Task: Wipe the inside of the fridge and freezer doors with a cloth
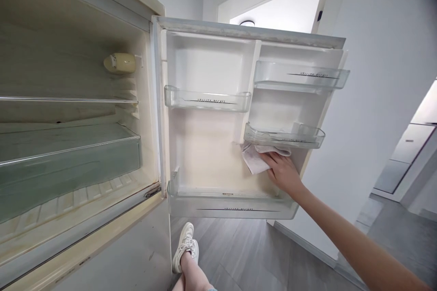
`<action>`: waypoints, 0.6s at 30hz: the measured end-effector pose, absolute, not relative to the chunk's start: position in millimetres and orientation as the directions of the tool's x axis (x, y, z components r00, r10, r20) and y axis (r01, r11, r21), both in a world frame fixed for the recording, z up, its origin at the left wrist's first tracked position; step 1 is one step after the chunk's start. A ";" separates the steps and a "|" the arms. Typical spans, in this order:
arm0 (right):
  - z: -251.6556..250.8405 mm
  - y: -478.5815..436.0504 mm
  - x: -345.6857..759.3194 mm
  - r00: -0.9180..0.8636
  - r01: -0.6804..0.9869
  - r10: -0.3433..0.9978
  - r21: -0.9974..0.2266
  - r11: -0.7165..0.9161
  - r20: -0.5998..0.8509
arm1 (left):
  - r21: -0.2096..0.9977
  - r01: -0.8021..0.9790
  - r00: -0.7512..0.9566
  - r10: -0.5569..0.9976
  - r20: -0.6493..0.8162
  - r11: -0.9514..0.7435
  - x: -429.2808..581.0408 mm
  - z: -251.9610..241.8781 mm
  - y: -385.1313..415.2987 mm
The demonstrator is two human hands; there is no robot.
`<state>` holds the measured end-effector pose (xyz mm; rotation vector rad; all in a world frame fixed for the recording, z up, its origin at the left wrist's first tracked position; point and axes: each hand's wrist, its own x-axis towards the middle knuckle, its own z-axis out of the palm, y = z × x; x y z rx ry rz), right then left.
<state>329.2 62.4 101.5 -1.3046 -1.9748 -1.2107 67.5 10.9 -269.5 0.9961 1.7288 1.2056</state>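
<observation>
I see the right hand [282,173], fingers closed on a cloth [253,160] against the door liner [208,148]; a bump could unseat the bin [284,137] above.

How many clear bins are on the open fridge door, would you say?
4: upper left bin, upper right bin, lower right bin, wide bottom bin.

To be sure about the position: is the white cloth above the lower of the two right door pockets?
No, the right hand holds the white cloth just under that door pocket, against the inside of the fridge door.
</observation>
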 end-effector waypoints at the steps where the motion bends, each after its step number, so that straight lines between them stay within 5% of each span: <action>1: 101.7 61.9 329.1 -0.427 0.901 0.469 0.406 0.151 0.773 | 0.949 0.140 -0.419 0.885 -0.203 0.284 68.6 -265.1 9.2; 9: 104.7 59.6 325.5 -0.568 0.819 0.509 0.508 0.269 0.647 | 0.898 0.216 -0.479 0.843 -0.246 0.384 76.1 -242.2 -2.1; 14: 105.6 59.5 320.9 -0.681 0.728 0.543 0.535 0.428 0.492 | 0.905 0.254 -0.282 0.921 -0.268 0.342 32.5 -251.8 -12.0; 18: 104.2 61.3 322.3 -0.667 0.742 0.509 0.545 0.389 0.545 | 0.907 0.258 -0.184 0.938 -0.292 0.333 6.4 -249.8 -10.4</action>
